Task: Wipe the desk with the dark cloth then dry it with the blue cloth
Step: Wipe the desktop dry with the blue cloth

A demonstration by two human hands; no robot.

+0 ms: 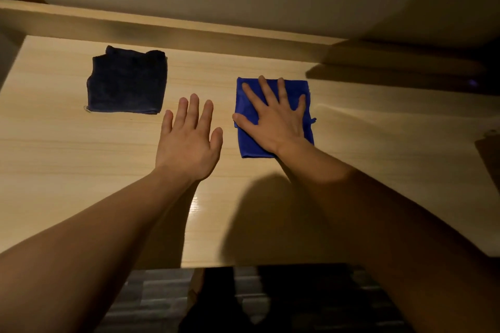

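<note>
A folded dark cloth [126, 83] lies flat on the light wooden desk [67, 149], toward the far left. A folded blue cloth [249, 143] lies right of centre. My right hand [273, 119] rests palm down on the blue cloth with fingers spread, covering most of it. My left hand [189, 140] hovers flat over the bare desk between the two cloths, fingers apart, holding nothing. It sits just right of and nearer than the dark cloth, not touching it.
A raised wooden ledge [189, 27] runs along the desk's far edge below a pale wall. A dark shadowed area [405, 73] covers the far right. The desk's near edge [243, 265] lies close to my body, with dark floor below.
</note>
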